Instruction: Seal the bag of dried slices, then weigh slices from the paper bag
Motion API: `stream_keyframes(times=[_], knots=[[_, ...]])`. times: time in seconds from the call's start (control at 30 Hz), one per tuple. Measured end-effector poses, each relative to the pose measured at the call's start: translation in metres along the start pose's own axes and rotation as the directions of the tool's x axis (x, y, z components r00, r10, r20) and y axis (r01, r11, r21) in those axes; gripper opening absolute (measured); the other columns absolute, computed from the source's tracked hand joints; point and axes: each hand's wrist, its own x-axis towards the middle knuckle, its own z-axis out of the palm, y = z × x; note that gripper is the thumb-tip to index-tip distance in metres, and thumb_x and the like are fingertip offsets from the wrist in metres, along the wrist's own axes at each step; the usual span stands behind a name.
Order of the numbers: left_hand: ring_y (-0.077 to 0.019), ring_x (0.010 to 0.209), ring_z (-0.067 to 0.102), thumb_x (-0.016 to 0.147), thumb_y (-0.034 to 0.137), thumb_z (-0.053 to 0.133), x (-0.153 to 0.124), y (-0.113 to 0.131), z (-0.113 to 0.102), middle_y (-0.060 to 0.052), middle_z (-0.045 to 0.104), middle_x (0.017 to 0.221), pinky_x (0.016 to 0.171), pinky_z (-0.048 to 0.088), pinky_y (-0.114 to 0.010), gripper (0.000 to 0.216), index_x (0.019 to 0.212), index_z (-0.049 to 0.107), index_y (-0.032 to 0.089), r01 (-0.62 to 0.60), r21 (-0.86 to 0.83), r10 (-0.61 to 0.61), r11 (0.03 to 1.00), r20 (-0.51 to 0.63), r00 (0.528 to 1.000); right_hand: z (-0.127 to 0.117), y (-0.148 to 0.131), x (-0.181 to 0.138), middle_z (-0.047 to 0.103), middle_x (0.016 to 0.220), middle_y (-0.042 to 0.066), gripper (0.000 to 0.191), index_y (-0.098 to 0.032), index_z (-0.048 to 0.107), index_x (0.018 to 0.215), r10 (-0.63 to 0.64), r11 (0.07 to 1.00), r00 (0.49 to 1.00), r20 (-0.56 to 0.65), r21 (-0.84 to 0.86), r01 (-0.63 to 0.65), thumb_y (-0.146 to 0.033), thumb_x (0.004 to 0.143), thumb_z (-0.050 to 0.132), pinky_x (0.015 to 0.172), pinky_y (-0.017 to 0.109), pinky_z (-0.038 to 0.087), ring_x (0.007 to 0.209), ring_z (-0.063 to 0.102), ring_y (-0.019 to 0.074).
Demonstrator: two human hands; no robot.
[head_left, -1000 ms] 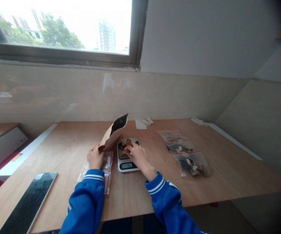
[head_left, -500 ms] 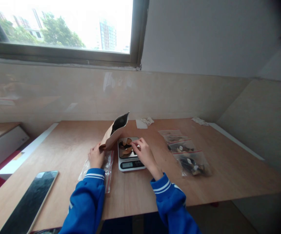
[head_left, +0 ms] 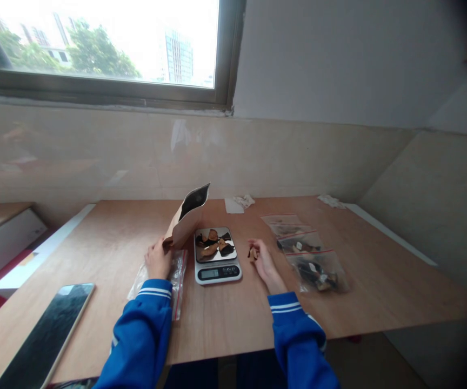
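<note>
Left hand (head_left: 158,260): as before, fingers closed round the foot of the pouch (head_left: 186,222), propping it tilted, mouth open, over a clear bag (head_left: 177,278).
Scale (head_left: 216,255): dark and tan dried pieces heaped on its pan; the display is lit, unreadable.
Right hand (head_left: 262,257): has come off the pan to the worktop (head_left: 233,319) just right of the scale, fingers pinched on a small brown piece (head_left: 252,253), so this piece looks taken off the weighing.
Filled bags (head_left: 317,270): lying farther right.

The right hand (head_left: 262,259) has withdrawn from the scale (head_left: 216,255) to the table (head_left: 379,281) beside it, apparently pinching one brown piece (head_left: 252,253).
</note>
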Motion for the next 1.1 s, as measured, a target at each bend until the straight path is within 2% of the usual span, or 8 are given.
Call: stream_keyframes(times=[0.2,0.3,0.43,0.57,0.77,0.97,1.1], knots=[[-0.0301,0.106,0.054,0.086,0.034,0.045,0.0,0.0,-0.001,-0.013,0.066,0.109,0.089,0.038,-0.038,0.044,0.127,0.054,0.02,-0.017,-0.003,0.017,1.0,0.009,1.0,0.011,-0.003,-0.006,0.062,0.084,0.002,0.029,-0.018,0.064,0.085,-0.078,0.997,0.992,0.103,-0.005,0.079,-0.024,0.057,0.06,0.056,0.021,0.043,0.068,0.056,0.0121],[-0.0304,0.107,0.054,0.086,0.033,0.045,0.0,-0.001,-0.001,-0.013,0.066,0.11,0.089,0.038,-0.039,0.043,0.125,0.055,0.02,-0.017,-0.002,0.017,1.0,0.017,1.0,0.014,-0.005,-0.011,0.065,0.092,0.005,0.032,-0.018,0.064,0.091,-0.116,0.993,0.976,0.185,-0.003,0.118,-0.025,0.06,0.063,0.068,0.028,0.049,0.079,0.061,0.0164],[-0.0312,0.106,0.054,0.085,0.031,0.046,0.0,-0.001,-0.001,-0.014,0.066,0.11,0.088,0.038,-0.039,0.043,0.125,0.055,0.019,-0.015,0.001,0.015,1.0,0.028,0.999,0.014,-0.008,-0.014,0.065,0.099,0.007,0.036,-0.018,0.063,0.094,-0.125,0.992,0.966,0.227,0.032,0.121,-0.03,0.061,0.072,0.081,0.033,0.05,0.089,0.062,0.0185],[-0.0318,0.106,0.054,0.084,0.03,0.045,0.0,-0.001,-0.002,-0.014,0.066,0.112,0.088,0.039,-0.04,0.046,0.128,0.053,0.018,-0.028,-0.005,0.028,1.0,0.037,0.999,0.012,-0.006,-0.013,0.066,0.095,0.006,0.037,-0.018,0.063,0.092,-0.137,0.99,0.957,0.255,0.017,0.137,-0.033,0.061,0.076,0.08,0.032,0.05,0.085,0.062,0.0169],[-0.0311,0.105,0.054,0.085,0.032,0.045,-0.001,0.001,-0.004,-0.013,0.066,0.112,0.087,0.039,-0.038,0.045,0.127,0.053,0.019,-0.026,-0.015,0.027,1.0,0.042,0.999,0.018,-0.005,-0.015,0.067,0.086,0.005,0.037,-0.016,0.062,0.088,-0.276,0.941,0.929,0.246,-0.127,0.313,-0.044,0.068,0.073,0.077,0.031,0.049,0.079,0.062,0.0161],[-0.0317,0.107,0.054,0.085,0.032,0.044,-0.002,0.001,-0.004,-0.013,0.066,0.113,0.088,0.038,-0.039,0.045,0.127,0.054,0.019,-0.023,-0.029,0.024,0.999,0.034,0.999,0.03,0.001,-0.021,0.063,0.084,0.004,0.035,-0.016,0.06,0.087,-0.399,0.825,0.895,0.199,-0.349,0.445,-0.05,0.077,0.063,0.067,0.028,0.047,0.071,0.057,0.0152],[-0.031,0.107,0.054,0.084,0.03,0.045,-0.001,0.001,-0.003,-0.013,0.066,0.112,0.088,0.038,-0.039,0.044,0.126,0.055,0.019,-0.021,-0.02,0.022,1.0,0.03,0.999,0.032,0.002,-0.022,0.06,0.087,0.005,0.034,-0.017,0.061,0.086,-0.464,0.732,0.859,0.215,-0.453,0.509,-0.051,0.083,0.055,0.068,0.028,0.046,0.07,0.053,0.0144]])
